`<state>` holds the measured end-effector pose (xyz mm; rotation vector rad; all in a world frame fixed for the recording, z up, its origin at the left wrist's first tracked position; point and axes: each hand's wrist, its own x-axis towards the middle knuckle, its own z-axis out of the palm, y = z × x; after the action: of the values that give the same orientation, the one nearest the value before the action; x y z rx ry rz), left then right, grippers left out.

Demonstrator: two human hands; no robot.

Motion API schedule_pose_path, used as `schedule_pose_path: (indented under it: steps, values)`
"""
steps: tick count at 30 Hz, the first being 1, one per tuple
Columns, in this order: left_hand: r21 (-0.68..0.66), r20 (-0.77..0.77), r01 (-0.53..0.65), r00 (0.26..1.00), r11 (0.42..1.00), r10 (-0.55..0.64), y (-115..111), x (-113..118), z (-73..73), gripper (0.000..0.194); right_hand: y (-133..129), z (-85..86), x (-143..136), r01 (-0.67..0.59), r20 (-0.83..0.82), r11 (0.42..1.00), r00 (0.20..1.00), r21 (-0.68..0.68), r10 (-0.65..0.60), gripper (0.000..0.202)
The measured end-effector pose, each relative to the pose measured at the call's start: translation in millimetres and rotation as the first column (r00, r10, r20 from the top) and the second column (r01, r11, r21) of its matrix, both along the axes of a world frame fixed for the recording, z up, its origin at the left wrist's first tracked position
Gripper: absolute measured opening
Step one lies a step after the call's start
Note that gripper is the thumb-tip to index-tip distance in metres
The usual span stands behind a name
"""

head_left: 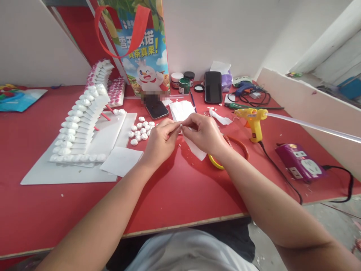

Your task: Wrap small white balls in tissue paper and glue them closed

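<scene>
My left hand (pixel 161 142) and my right hand (pixel 205 132) meet above the middle of the red table, their fingertips pinched together. Between them shows a small white scrap (pixel 181 125), mostly covered by the fingers; its exact shape is hidden. Just left of my left hand lie several small white crumpled balls (pixel 138 133). A stack of white tissue paper (pixel 182 109) is behind my fingers, and a loose white strip (pixel 196 149) extends under my right hand. Scissors with yellow and orange handles (pixel 216 162) lie partly beneath my right forearm.
At left stands a curved white model (pixel 84 116) edged with white balls, on a white board (pixel 36 173). Right are a yellow glue gun (pixel 255 124) with a long glue stick and a purple power socket (pixel 300 162). Behind are a phone (pixel 156 108), paint jars (pixel 184 86) and a bag (pixel 143 49).
</scene>
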<state>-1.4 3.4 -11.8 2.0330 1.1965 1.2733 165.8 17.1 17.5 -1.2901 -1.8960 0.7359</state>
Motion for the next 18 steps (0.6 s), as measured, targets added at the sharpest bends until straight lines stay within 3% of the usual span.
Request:
schedule_pose_path:
  steps: [5,9,14,18]
  values:
    - [0.088,-0.087,-0.049,0.995,0.995,0.057,-0.7,2.1,0.1,0.026,-2.8,-0.8,-4.0,0.081,0.002,0.997,0.997,0.002,-0.081,0.011]
    - [0.075,-0.096,-0.065,0.993,0.995,0.072,-0.8,2.1,0.6,0.024,-2.3,1.1,-2.2,0.066,-0.013,0.997,0.998,-0.046,-0.066,0.013]
    - [-0.126,0.060,-0.028,0.998,0.992,0.035,0.4,0.3,3.6,0.020,-0.3,2.0,1.3,0.025,0.021,0.999,0.999,-0.022,-0.025,0.011]
    - [-0.348,0.309,0.076,0.950,0.935,0.038,3.2,-2.1,6.0,0.019,1.7,-0.7,3.5,-0.026,-0.045,0.999,0.999,-0.043,0.024,0.010]
